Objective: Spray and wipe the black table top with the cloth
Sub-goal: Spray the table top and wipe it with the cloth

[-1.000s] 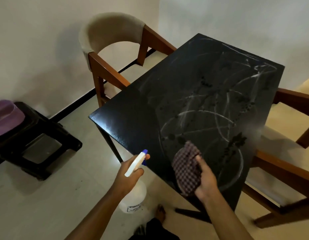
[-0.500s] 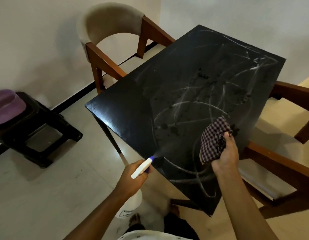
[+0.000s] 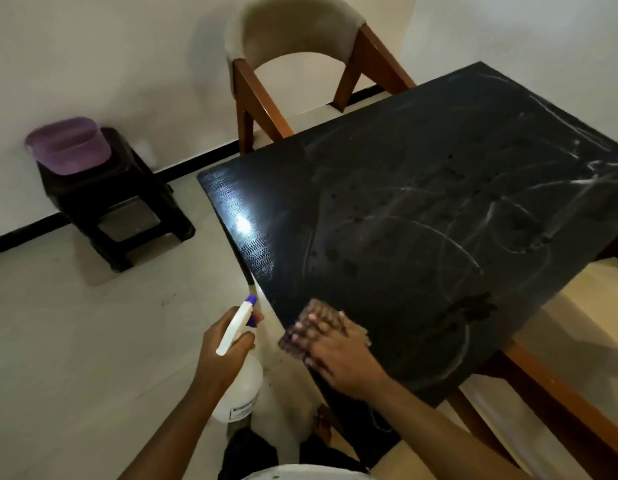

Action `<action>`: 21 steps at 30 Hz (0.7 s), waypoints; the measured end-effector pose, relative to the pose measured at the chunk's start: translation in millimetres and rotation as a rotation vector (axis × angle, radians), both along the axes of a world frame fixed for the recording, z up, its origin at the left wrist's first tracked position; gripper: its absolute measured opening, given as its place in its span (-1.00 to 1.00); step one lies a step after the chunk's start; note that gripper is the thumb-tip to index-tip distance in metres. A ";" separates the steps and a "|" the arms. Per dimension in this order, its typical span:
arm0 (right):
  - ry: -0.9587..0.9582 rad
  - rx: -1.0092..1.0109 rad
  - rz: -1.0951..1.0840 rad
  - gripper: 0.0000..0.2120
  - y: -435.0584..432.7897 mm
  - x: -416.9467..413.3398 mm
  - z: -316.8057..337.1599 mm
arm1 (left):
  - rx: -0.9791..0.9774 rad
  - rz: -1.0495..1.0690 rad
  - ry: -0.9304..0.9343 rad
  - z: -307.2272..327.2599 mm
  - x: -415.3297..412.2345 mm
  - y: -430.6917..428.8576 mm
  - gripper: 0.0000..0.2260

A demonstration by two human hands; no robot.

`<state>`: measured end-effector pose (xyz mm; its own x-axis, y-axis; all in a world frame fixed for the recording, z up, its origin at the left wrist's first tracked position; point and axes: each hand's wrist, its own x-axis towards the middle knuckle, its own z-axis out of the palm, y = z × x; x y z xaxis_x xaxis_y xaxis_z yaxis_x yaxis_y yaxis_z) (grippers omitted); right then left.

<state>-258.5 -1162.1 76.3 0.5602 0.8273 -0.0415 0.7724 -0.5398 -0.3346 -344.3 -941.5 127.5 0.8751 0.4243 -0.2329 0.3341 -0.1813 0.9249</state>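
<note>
The black table top (image 3: pixel 421 209) fills the right half of the view, streaked with pale wipe marks and dark spray droplets. My right hand (image 3: pixel 338 355) presses a checked cloth (image 3: pixel 305 329) flat on the table's near left corner; both are motion-blurred. My left hand (image 3: pixel 224 348) grips a white spray bottle (image 3: pixel 240 386) with a blue nozzle, held off the table's left edge above the floor, nozzle pointing up and away.
A beige-backed wooden chair (image 3: pixel 293 64) stands at the table's far side. Another wooden chair (image 3: pixel 556 396) sits at the right. A dark stool (image 3: pixel 117 209) carrying a purple tub (image 3: pixel 68 147) stands by the left wall. My feet show below the table.
My right hand swept the cloth from the table's right side to its near left corner. The spray mist has stopped and the view has shifted left.
</note>
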 end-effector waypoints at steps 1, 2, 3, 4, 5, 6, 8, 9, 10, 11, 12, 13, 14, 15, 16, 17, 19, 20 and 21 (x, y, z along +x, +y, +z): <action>-0.059 -0.048 0.113 -0.52 3.1 -5.5 -10.6 | -0.003 0.028 -0.002 0.6 0.6 0.8 -0.66; -0.079 -0.055 0.176 -0.51 7.0 -1.4 -14.5 | -0.002 0.054 -0.007 1.4 1.6 1.7 -0.62; -0.094 -0.038 0.201 -0.50 13.1 10.6 -14.6 | -0.004 0.074 -0.017 1.9 3.2 2.6 -0.63; -0.120 -0.040 0.196 -0.50 19.7 29.0 -14.8 | -0.009 0.092 -0.028 3.1 5.4 2.4 -0.68; -0.152 -0.057 0.163 -0.48 28.7 49.6 -9.1 | -0.012 0.103 -0.039 5.0 7.8 1.6 -0.72; -0.154 -0.095 0.102 -0.46 37.4 73.1 -4.7 | -0.003 0.106 -0.045 6.7 10.7 0.8 -0.73; -0.053 -0.204 -0.032 -0.44 56.5 119.2 5.9 | 0.028 0.121 -0.049 8.4 17.8 -0.4 -0.73; 0.002 -0.234 -0.102 -0.43 64.2 135.2 7.2 | 0.037 0.130 -0.046 8.2 21.0 -0.6 -0.72; 0.027 -0.254 -0.158 -0.42 70.4 145.3 8.8 | 0.042 0.142 -0.039 7.2 24.0 -0.2 -0.70; 0.039 -0.268 -0.197 -0.41 75.0 149.9 10.2 | 0.041 0.154 -0.037 7.1 26.6 0.0 -0.69; 0.053 -0.271 -0.206 -0.40 76.7 148.6 11.8 | 0.041 0.166 -0.042 7.8 28.8 0.2 -0.69; 0.058 -0.273 -0.186 -0.40 74.9 140.2 11.4 | 0.039 0.175 -0.052 8.4 30.2 0.4 -0.69; 0.041 -0.257 -0.133 -0.39 69.4 125.5 10.6 | 0.036 0.181 -0.062 9.8 31.2 0.5 -0.69; 0.021 -0.224 -0.057 -0.38 60.9 106.2 11.0 | 0.030 0.185 -0.072 10.6 32.0 0.9 -0.69; 0.009 -0.183 0.021 -0.38 50.3 85.4 11.4 | 0.027 0.189 -0.079 10.9 32.3 1.4 -0.68; -0.010 -0.150 0.089 -0.40 39.0 66.9 10.9 | 0.023 0.192 -0.084 10.1 32.6 2.3 -0.68; -0.056 -0.146 0.167 -0.44 20.5 41.6 8.0 | 0.017 0.202 -0.077 8.9 33.3 3.3 -0.69; -0.083 -0.160 0.175 -0.45 16.0 35.3 6.2 | 0.014 0.205 -0.071 8.8 33.6 3.9 -0.69; -0.108 -0.164 0.177 -0.46 15.3 34.8 4.1 | 0.014 0.203 -0.069 9.0 34.0 4.5 -0.69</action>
